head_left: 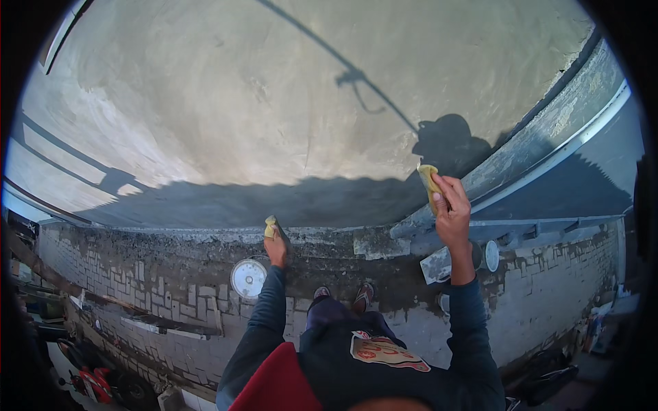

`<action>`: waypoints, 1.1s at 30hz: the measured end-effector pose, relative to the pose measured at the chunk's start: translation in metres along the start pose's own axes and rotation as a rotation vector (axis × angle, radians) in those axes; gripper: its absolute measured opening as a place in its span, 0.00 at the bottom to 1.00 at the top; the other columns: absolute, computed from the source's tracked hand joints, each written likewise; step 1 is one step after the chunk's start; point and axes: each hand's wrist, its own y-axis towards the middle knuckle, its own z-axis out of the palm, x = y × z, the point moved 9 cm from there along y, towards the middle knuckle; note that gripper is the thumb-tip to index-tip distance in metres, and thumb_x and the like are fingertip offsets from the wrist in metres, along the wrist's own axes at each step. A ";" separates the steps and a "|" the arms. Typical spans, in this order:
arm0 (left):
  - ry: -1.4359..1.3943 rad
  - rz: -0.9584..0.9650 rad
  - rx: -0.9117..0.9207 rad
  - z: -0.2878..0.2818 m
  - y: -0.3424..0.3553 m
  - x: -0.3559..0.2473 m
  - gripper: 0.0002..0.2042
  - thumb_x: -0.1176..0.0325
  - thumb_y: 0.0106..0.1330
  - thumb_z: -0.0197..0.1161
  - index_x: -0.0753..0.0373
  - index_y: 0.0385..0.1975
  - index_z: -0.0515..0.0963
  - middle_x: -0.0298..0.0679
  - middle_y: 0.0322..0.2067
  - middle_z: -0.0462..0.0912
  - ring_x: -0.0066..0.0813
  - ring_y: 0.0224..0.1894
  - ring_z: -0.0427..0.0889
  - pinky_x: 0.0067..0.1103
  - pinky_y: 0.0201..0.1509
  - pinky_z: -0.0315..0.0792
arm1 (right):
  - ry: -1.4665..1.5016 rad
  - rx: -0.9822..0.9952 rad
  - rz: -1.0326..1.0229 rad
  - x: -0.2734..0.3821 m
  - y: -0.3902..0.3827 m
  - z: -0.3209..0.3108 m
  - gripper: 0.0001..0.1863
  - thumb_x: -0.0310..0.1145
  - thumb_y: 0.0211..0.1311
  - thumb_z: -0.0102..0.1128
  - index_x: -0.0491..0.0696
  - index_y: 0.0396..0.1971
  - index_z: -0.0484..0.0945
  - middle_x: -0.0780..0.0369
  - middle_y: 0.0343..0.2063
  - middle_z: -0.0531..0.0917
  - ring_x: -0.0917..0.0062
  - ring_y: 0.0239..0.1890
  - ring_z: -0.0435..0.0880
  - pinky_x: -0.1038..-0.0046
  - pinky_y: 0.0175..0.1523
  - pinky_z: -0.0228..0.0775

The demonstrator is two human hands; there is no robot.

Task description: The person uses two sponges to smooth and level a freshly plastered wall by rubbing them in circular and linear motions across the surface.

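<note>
Raised toward the right side of a grey plastered wall (288, 89), my right hand (452, 212) grips a flat, pale yellow sponge-like pad (429, 183). The pad's upper edge is close to the wall surface; whether it touches I cannot tell. Lower and left of the middle, my left hand (277, 250) is closed round a smaller yellow sponge-like piece (269, 225) near the wall's foot. Its exact kind is too small to make out. The shadow of a head and a thin line fall across the plaster.
A round white-topped bucket (248, 278) stands below my left hand. Right of my feet are another bucket (491, 255) and a pale block (436, 266). A raised ledge (521, 154) borders the wall at right. Planks (137, 312) and a red motorbike (96, 385) lie behind left.
</note>
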 end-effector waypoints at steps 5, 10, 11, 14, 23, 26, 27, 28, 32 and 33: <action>-0.249 -0.119 -0.116 -0.086 0.003 -0.014 0.26 0.48 0.76 0.49 0.68 0.53 0.75 0.37 0.41 0.81 0.24 0.40 0.77 0.22 0.44 0.71 | -0.175 -0.394 -0.665 0.165 0.166 0.003 0.24 0.14 0.59 0.59 0.45 0.56 0.79 0.57 0.46 0.80 0.69 0.46 0.79 0.71 0.51 0.74; -0.255 0.176 -0.265 -0.142 0.011 -0.129 0.28 0.49 0.76 0.50 0.74 0.55 0.72 0.41 0.44 0.80 0.25 0.43 0.76 0.24 0.48 0.71 | -0.439 -0.244 -0.922 0.131 0.093 0.180 0.26 0.20 0.49 0.65 0.43 0.53 0.80 0.63 0.43 0.78 0.72 0.42 0.76 0.72 0.47 0.70; -0.215 0.234 -0.344 -0.150 0.011 -0.158 0.27 0.52 0.77 0.49 0.76 0.57 0.70 0.43 0.47 0.79 0.26 0.46 0.76 0.24 0.50 0.70 | -0.445 -0.133 -0.929 0.108 0.061 0.216 0.24 0.23 0.52 0.65 0.45 0.53 0.81 0.64 0.42 0.79 0.73 0.42 0.77 0.72 0.45 0.71; -0.206 0.669 -0.524 -0.163 0.002 -0.287 0.25 0.59 0.78 0.47 0.77 0.63 0.64 0.49 0.56 0.74 0.29 0.53 0.73 0.24 0.60 0.67 | -0.384 0.200 -0.724 0.038 -0.011 0.291 0.24 0.21 0.52 0.63 0.44 0.53 0.79 0.61 0.41 0.78 0.71 0.43 0.76 0.67 0.46 0.70; 0.516 1.478 -0.448 0.003 0.002 -0.522 0.24 0.60 0.68 0.56 0.61 0.63 0.70 0.48 0.69 0.62 0.56 0.74 0.50 0.45 0.74 0.44 | 0.036 0.407 -0.064 -0.105 -0.132 0.179 0.31 0.10 0.42 0.54 0.40 0.53 0.77 0.55 0.39 0.74 0.59 0.43 0.73 0.62 0.49 0.67; 0.368 1.323 -0.449 0.089 -0.017 -0.421 0.29 0.55 0.68 0.58 0.64 0.66 0.68 0.47 0.71 0.59 0.64 0.74 0.43 0.51 0.74 0.34 | -0.040 0.420 0.059 -0.173 -0.187 0.095 0.27 0.11 0.48 0.53 0.40 0.52 0.78 0.53 0.37 0.74 0.58 0.42 0.74 0.63 0.49 0.67; 0.288 1.243 -0.453 0.117 -0.031 -0.376 0.29 0.57 0.67 0.59 0.68 0.65 0.67 0.55 0.70 0.58 0.70 0.73 0.44 0.52 0.74 0.34 | -0.136 0.451 0.160 -0.199 -0.205 0.067 0.25 0.12 0.50 0.53 0.40 0.51 0.79 0.53 0.37 0.74 0.58 0.43 0.74 0.63 0.49 0.68; 0.232 1.092 -0.388 0.150 -0.042 -0.327 0.25 0.57 0.64 0.62 0.70 0.54 0.74 0.61 0.63 0.66 0.74 0.70 0.48 0.56 0.72 0.38 | -0.147 0.456 0.154 -0.210 -0.221 0.039 0.23 0.13 0.52 0.53 0.39 0.51 0.79 0.53 0.37 0.75 0.58 0.42 0.74 0.63 0.48 0.68; 0.038 0.490 0.084 0.292 -0.111 -0.159 0.26 0.60 0.69 0.59 0.74 0.59 0.68 0.63 0.62 0.66 0.67 0.72 0.49 0.45 0.75 0.43 | -0.243 0.415 0.363 -0.238 -0.228 -0.039 0.20 0.15 0.56 0.54 0.39 0.51 0.79 0.53 0.37 0.75 0.59 0.39 0.76 0.62 0.47 0.69; -0.037 0.442 0.047 0.303 -0.130 -0.140 0.25 0.58 0.71 0.57 0.73 0.58 0.69 0.61 0.59 0.70 0.60 0.68 0.59 0.39 0.72 0.52 | -0.244 0.388 0.357 -0.232 -0.215 -0.048 0.20 0.15 0.58 0.54 0.39 0.51 0.78 0.53 0.38 0.76 0.59 0.39 0.77 0.64 0.47 0.70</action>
